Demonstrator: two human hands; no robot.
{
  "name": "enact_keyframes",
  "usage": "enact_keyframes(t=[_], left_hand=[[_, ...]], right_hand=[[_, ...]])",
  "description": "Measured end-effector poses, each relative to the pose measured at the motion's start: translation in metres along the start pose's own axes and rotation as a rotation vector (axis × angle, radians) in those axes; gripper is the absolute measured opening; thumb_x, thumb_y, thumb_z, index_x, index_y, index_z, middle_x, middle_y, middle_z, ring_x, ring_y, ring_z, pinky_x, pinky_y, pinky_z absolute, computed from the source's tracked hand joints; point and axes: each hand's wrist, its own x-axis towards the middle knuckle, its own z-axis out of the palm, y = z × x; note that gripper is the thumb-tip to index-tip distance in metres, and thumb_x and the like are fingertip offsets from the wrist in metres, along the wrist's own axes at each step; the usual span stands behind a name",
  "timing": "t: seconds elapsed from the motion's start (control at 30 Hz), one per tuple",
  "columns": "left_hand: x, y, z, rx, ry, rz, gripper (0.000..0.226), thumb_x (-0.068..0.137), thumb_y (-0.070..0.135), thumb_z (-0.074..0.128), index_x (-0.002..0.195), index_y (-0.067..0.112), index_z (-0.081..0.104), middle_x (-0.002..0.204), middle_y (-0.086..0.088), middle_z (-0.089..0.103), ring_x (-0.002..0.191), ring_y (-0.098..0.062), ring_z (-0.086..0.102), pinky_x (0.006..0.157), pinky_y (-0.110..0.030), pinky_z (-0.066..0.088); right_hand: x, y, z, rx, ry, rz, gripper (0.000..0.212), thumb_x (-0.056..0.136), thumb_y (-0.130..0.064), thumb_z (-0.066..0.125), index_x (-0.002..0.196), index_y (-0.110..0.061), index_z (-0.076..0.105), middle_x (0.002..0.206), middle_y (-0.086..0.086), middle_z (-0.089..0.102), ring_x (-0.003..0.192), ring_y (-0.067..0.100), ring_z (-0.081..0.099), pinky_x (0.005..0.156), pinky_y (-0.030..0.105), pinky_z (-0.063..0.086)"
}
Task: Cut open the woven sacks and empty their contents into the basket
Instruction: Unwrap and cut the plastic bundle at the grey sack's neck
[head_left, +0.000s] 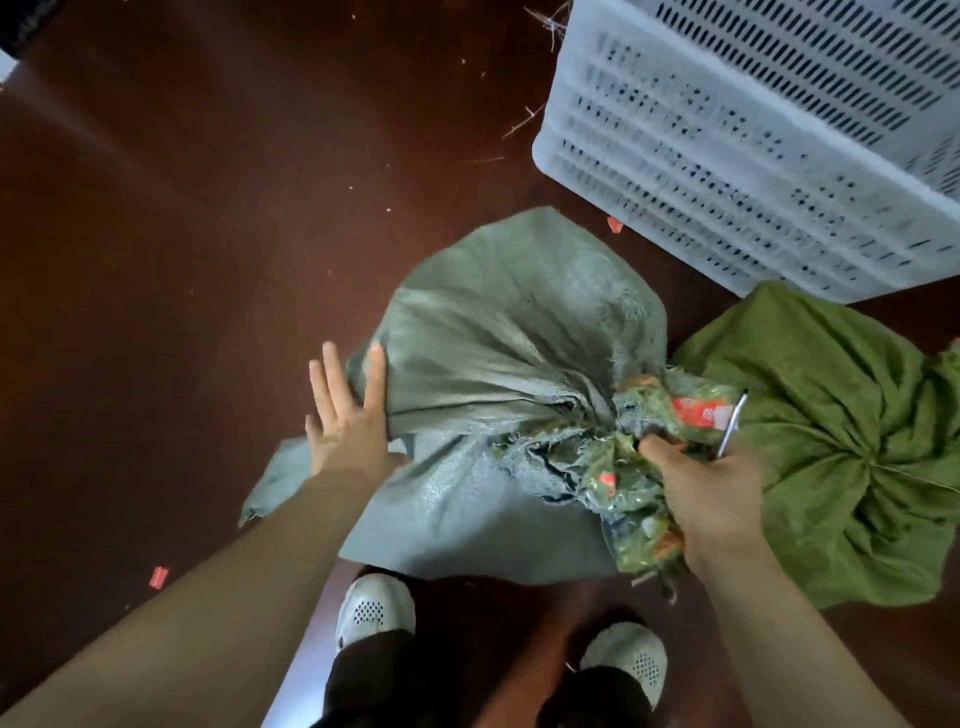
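A grey-green woven sack (498, 332) lies on the dark red floor in front of my feet. Its mouth is torn open at the right, and green packets with red labels (670, 410) spill out. My left hand (348, 410) lies flat with spread fingers against the sack's left side. My right hand (711, 488) grips the torn mouth and the packets, and a thin metal blade (732, 421) sticks out above its knuckles. A second, brighter green sack (841, 441) sits tied shut at the right. The white slotted plastic basket (727, 156) stands at the upper right.
My two white shoes (374, 608) stand just below the sack. Small red scraps (158, 577) and thin twigs (524, 122) litter the floor. The floor to the left is open dark red surface.
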Motion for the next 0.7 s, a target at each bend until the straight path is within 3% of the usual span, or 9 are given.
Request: enact_keyframes(t=[0.07,0.17,0.3,0.4,0.47,0.53,0.6,0.63,0.7], left_hand=[[0.019,0.005,0.003,-0.178,0.007,-0.021,0.112,0.079,0.028,0.074,0.146,0.047,-0.013,0.158,-0.011,-0.009,0.146,-0.035,0.005,0.111,-0.057,0.028],[0.031,0.004,0.002,-0.303,0.057,0.006,0.074,0.091,0.012,0.051,0.144,0.050,0.017,0.139,-0.012,0.040,0.117,-0.037,0.051,0.103,-0.048,0.038],[0.017,-0.010,-0.021,-0.289,0.073,0.045,0.057,0.088,0.004,0.044,0.137,0.033,0.047,0.117,-0.012,0.063,0.104,-0.034,0.060,0.088,-0.033,0.045],[-0.003,-0.006,-0.052,-0.335,0.121,0.050,0.031,0.081,-0.005,0.050,0.106,0.005,0.066,0.087,-0.011,0.066,0.087,-0.034,0.062,0.069,-0.030,0.041],[-0.020,0.012,-0.070,-0.364,0.109,0.111,0.022,0.078,-0.006,0.054,0.093,0.003,0.068,0.078,-0.012,0.066,0.078,-0.033,0.062,0.064,-0.030,0.039],[-0.039,0.036,-0.083,-0.390,0.077,0.204,0.016,0.076,-0.005,0.055,0.083,0.002,0.067,0.073,-0.012,0.066,0.074,-0.030,0.062,0.060,-0.029,0.035],[-0.061,0.058,-0.089,-0.441,0.028,0.283,0.008,0.073,-0.001,0.053,0.068,0.003,0.058,0.066,-0.014,0.060,0.069,-0.029,0.059,0.055,-0.026,0.026],[-0.071,0.065,-0.091,-0.464,0.013,0.297,0.011,0.074,0.001,0.052,0.063,0.004,0.053,0.066,-0.016,0.059,0.068,-0.029,0.057,0.054,-0.026,0.025],[-0.085,0.072,-0.088,-0.505,-0.019,0.320,0.017,0.076,0.000,0.054,0.061,0.005,0.050,0.067,-0.018,0.060,0.069,-0.031,0.058,0.055,-0.030,0.031]], right_hand=[[0.008,0.011,0.004,-0.037,-0.010,-0.001,0.020,0.075,0.003,0.071,0.070,-0.013,0.061,0.060,-0.003,0.056,0.052,0.011,0.049,0.042,0.016,0.042],[0.014,0.022,0.009,-0.097,0.005,-0.056,0.027,0.075,0.002,0.070,0.064,-0.018,0.056,0.058,-0.005,0.055,0.051,0.009,0.049,0.049,0.021,0.042],[0.007,0.020,0.013,-0.333,-0.014,-0.064,0.013,0.075,-0.015,0.071,0.070,-0.015,0.059,0.060,0.001,0.061,0.058,0.023,0.059,0.060,0.032,0.050],[-0.011,0.002,0.019,-0.653,-0.089,-0.163,0.022,0.079,-0.033,0.068,0.087,-0.014,0.062,0.076,0.006,0.066,0.076,0.030,0.064,0.067,0.034,0.050],[-0.028,-0.015,0.025,-0.730,-0.176,-0.254,0.029,0.081,-0.043,0.068,0.095,-0.018,0.061,0.086,0.002,0.066,0.083,0.025,0.064,0.069,0.032,0.049],[-0.042,-0.031,0.031,-0.583,-0.348,-0.241,0.037,0.074,-0.049,0.074,0.099,-0.025,0.059,0.088,-0.009,0.065,0.083,0.009,0.062,0.072,0.025,0.046],[-0.056,-0.048,0.039,-0.297,-0.554,-0.072,0.066,0.059,-0.062,0.078,0.112,-0.031,0.054,0.099,-0.017,0.062,0.089,-0.001,0.058,0.076,0.018,0.041],[-0.058,-0.053,0.043,-0.218,-0.581,0.050,0.087,0.050,-0.076,0.072,0.120,-0.031,0.049,0.108,-0.014,0.060,0.091,0.003,0.057,0.076,0.020,0.039],[-0.058,-0.061,0.048,-0.291,-0.528,0.252,0.125,0.035,-0.095,0.054,0.139,-0.027,0.038,0.120,-0.002,0.053,0.092,0.015,0.051,0.077,0.028,0.040]])
